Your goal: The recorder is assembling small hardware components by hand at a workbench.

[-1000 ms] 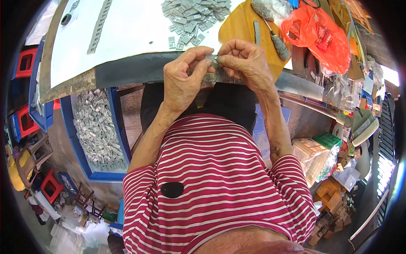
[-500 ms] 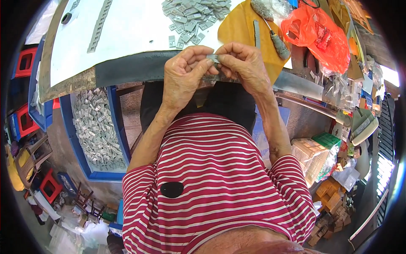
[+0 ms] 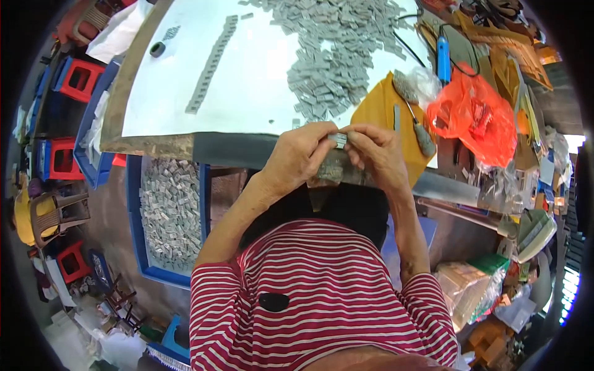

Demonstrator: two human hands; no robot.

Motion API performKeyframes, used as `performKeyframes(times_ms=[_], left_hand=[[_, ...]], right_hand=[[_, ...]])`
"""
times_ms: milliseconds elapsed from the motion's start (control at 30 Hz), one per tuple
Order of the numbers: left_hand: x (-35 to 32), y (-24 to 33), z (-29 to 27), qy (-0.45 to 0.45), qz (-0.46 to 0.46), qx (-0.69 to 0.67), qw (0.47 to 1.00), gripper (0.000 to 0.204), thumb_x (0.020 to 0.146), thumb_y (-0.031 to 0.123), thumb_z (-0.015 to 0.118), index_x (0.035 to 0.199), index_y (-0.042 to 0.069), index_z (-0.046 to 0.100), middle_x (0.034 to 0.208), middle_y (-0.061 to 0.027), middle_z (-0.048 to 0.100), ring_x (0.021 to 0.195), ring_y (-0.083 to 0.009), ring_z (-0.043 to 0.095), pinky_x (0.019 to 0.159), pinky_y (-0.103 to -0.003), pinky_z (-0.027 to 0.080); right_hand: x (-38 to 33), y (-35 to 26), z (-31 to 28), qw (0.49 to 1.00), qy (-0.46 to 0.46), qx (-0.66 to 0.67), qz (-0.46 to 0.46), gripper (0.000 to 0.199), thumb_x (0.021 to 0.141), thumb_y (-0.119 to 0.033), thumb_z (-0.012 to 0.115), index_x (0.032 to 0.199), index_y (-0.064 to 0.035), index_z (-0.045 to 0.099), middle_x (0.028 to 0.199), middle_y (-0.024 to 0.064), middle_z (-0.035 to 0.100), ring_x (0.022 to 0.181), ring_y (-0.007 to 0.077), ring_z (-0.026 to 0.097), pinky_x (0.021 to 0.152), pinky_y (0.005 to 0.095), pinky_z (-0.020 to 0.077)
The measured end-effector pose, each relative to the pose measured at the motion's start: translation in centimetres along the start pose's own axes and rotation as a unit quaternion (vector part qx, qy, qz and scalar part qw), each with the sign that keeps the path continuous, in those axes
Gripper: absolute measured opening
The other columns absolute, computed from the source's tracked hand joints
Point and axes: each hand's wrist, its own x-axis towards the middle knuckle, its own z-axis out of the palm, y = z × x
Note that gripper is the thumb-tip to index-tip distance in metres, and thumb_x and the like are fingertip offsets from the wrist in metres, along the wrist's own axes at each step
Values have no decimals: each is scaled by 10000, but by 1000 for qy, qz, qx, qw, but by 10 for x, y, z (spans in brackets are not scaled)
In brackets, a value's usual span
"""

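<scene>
A small grey rectangular piece (image 3: 338, 140) with a ridged face is held at the table's front edge. My left hand (image 3: 299, 151) pinches its left side between thumb and fingers. From the other side my right hand (image 3: 382, 153) closes its thumb and fingertips on the piece's right end. Beyond my hands, a big heap of similar grey pieces (image 3: 328, 74) spreads over the white table sheet (image 3: 247, 80). A neat row of grey pieces (image 3: 212, 65) lies farther left.
On the right are a mustard-yellow cloth (image 3: 377, 108), a tool with a wrapped handle (image 3: 424, 139), a red plastic bag (image 3: 473, 114) and a blue pen-like tool (image 3: 443, 59). A blue tray (image 3: 134, 222) full of pieces stands below left. A dark ring (image 3: 158, 49) lies far left.
The view has tilted up, so more of the heap shows and everything sits lower in the picture. The piece has turned between my fingers and shows its ridged face.
</scene>
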Motion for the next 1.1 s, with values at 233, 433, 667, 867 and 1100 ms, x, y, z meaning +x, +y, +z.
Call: performKeyframes(times_ms=[233, 433, 667, 867, 1100], left_hand=[[42, -39, -36, 39, -97, -80, 991, 174, 798, 93, 590, 935, -16, 586, 655, -53, 578, 576, -73, 501, 538, -231, 423], [100, -119, -75, 158, -52, 122, 979, 158, 754, 117, 615, 870, 10, 610, 693, -148, 602, 581, -227, 573, 549, -309, 443], [135, -167, -89, 185, -35, 243, 952, 144, 721, 128, 628, 825, 31, 612, 745, -140, 556, 678, -276, 548, 609, -365, 433], [151, -189, -100, 201, 7, 329, 923, 124, 688, 144, 651, 767, 52, 625, 772, -134, 547, 715, -297, 546, 623, -390, 436], [167, -200, -112, 191, -12, 403, 895, 108, 684, 126, 639, 776, 71, 637, 828, -107, 554, 785, -277, 543, 648, -404, 412]], right_hand=[[-3, -5, -7, 999, -5, 44, -16, 209, 866, -91, 501, 993, 58, 576, 728, 53, 564, 535, 66, 488, 450, 172, 356], [-22, -9, -15, 999, 23, 35, 29, 196, 861, -64, 491, 983, 70, 564, 728, 70, 559, 522, 75, 487, 426, 169, 351], [-38, -2, -21, 998, 21, 56, 30, 185, 863, -58, 506, 987, 67, 561, 727, 67, 570, 526, 74, 511, 433, 173, 382], [-44, 1, -21, 996, 17, 83, 28, 176, 863, -40, 501, 984, 75, 556, 727, 76, 570, 527, 81, 514, 430, 173, 387], [-41, 6, -18, 996, 29, 55, 57, 179, 856, -32, 498, 986, 76, 555, 729, 94, 556, 511, 90, 491, 427, 175, 360]])
